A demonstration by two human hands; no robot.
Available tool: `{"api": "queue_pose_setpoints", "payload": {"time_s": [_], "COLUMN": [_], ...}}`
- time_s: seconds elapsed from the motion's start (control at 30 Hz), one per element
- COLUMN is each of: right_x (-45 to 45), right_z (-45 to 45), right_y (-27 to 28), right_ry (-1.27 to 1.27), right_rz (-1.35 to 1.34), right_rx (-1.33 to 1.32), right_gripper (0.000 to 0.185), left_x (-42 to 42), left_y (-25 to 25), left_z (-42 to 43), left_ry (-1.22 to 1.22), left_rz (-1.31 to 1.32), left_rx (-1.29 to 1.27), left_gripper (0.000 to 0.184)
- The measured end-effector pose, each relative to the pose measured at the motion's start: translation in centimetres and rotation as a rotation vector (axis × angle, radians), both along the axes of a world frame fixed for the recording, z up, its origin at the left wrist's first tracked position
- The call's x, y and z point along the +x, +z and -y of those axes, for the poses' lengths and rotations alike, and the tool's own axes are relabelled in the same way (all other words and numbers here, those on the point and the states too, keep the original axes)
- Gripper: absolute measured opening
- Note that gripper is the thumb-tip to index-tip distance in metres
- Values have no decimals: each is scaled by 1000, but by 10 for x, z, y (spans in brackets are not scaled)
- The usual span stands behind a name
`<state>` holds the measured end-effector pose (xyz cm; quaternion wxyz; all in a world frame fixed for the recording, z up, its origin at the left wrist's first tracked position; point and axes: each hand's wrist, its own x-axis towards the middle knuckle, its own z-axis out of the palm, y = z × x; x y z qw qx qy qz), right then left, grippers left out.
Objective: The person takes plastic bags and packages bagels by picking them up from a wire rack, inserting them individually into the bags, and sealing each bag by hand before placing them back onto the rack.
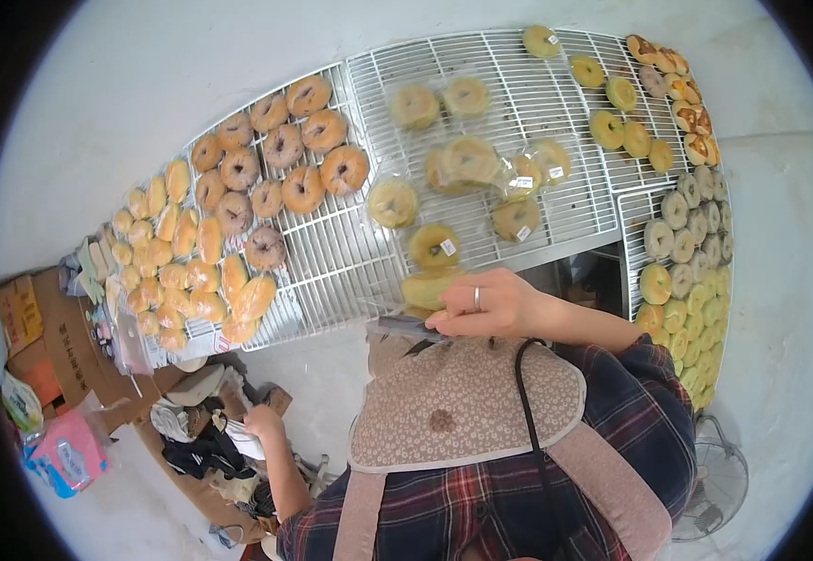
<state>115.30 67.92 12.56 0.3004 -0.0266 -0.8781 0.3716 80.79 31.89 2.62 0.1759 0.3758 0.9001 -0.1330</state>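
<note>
My right hand (pixel 489 304), with a ring on one finger, is closed at the front edge of the rack. Its bent fingers pinch a clear plastic bag (pixel 395 324), beside a yellow-green bagel (pixel 428 287) that it partly covers. Low on the left, my left hand (pixel 264 423) is closed around a white, flat, paper-like piece (pixel 245 440); its exact kind is unclear. Several bagged bagels (pixel 470 159) lie on the middle wire rack (pixel 556 112), and some carry white labels. One labelled bagel (pixel 433 247) sits just beyond my right hand.
Long rolls (pixel 208 240) and brown bagels (pixel 304 190) cover the left rack. Topped breads (pixel 691 117), pale bagels (pixel 675 210) and green bagels (pixel 696 327) fill the right side. Cardboard boxes (pixel 75 346), a pink package (pixel 70 453) and a wire-caged fan (pixel 715 486) stand lower down.
</note>
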Motion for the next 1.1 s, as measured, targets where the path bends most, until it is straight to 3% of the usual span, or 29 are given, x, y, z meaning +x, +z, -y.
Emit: {"api": "queue_pose_setpoints", "payload": {"time_s": [0.03,0.1,0.13,0.17,0.27,0.3,0.33,0.4,0.43,0.47,0.53,0.6,0.63,0.67,0.73,0.8,0.87,0.9,0.93,0.97,1.0,1.03,1.07,1.1], "right_x": [1,4,6,7,8,13,19,28,34,38,40,37,32,31,39,49,60,58,53,52,54,57,59,62], "right_z": [2,7,7,8,10,12,15,19,22,24,20,15,12,10,9,10,18,22,27,29,27,27,28,29], "right_y": [-1,-1,-1,-1,3,0,-5,-13,-15,-16,-7,3,6,8,7,4,-2,-4,-5,-7,-12,-22,-35,-47], "right_ry": [32,87,108,128,41,53,-18,-91,-161,-231,-183,-140,-82,-26,-70,-113,-417,-425,-574,-717,-702,-707,-681,-650], "right_rz": [15,19,49,81,28,28,39,54,63,74,152,220,126,35,16,-3,24,26,-1,-31,145,144,269,390], "right_rx": [48,81,14,-51,-145,-147,-194,-249,-404,-557,-476,-389,-255,-119,-85,-50,-349,-350,-683,-1019,-1063,-1067,-1205,-1338], "right_gripper": [14,15,14,14,14,14,14,14,14,15,19,23,23,24,24,25,17,17,19,21,22,22,24,26], "left_x": [6,25,53,84,123,128,132,144,150,159,158,157,156,153,150,154,161,168,175,179,183,185,187,186], "left_y": [2,1,22,43,34,23,15,7,8,15,14,-12,-14,-16,-12,-5,11,25,33,34,34,33,30,24], "left_z": [-4,-21,-78,-127,-178,-180,-185,-187,-191,-202,-218,-223,-230,-237,-252,-257,-256,-249,-242,-237,-233,-228,-221,-213], "left_ry": [-37,-96,-176,-250,-494,-484,-355,-147,-40,-27,-249,-263,-280,-288,-533,-450,-364,-139,101,103,306,500,499,460], "left_rz": [66,192,390,437,843,836,1082,1309,1416,1339,1042,1077,1109,1115,1012,1098,1184,1431,1660,1665,1587,1497,1498,1340], "left_rx": [60,178,475,609,1017,1019,1177,1287,1350,1382,1285,1190,1097,1094,1197,1266,1327,1249,1145,1140,1063,980,975,779], "left_gripper": [27,67,94,91,52,52,45,40,38,38,41,42,42,42,29,19,11,7,12,12,17,22,22,23]}}
